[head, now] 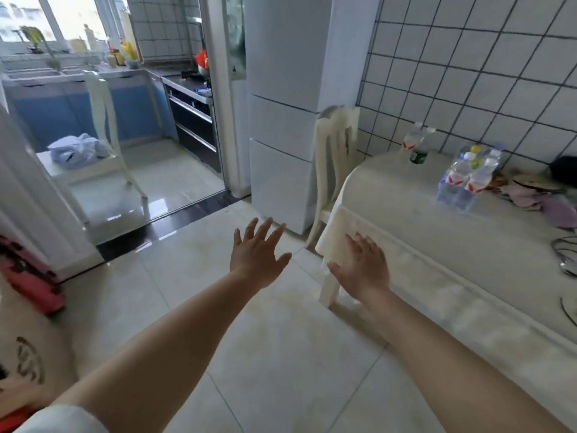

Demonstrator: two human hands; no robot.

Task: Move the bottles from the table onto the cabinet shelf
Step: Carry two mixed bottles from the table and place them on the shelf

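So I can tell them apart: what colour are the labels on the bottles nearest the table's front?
Red and white labels on the clear front bottles, seen in the head view.

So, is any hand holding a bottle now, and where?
Nothing is held: left hand and right hand are open, away from the bottles.

Your surface [390,195] wears a cream cloth and runs along the tiled wall at your right. On it a cluster of clear bottles [468,179] with red-and-white labels stands near the wall. Two more bottles [416,143] stand apart at the far end, one with a green label. Just right of the cluster lie crumpled pink cloths [543,201] and a dark object [563,171].
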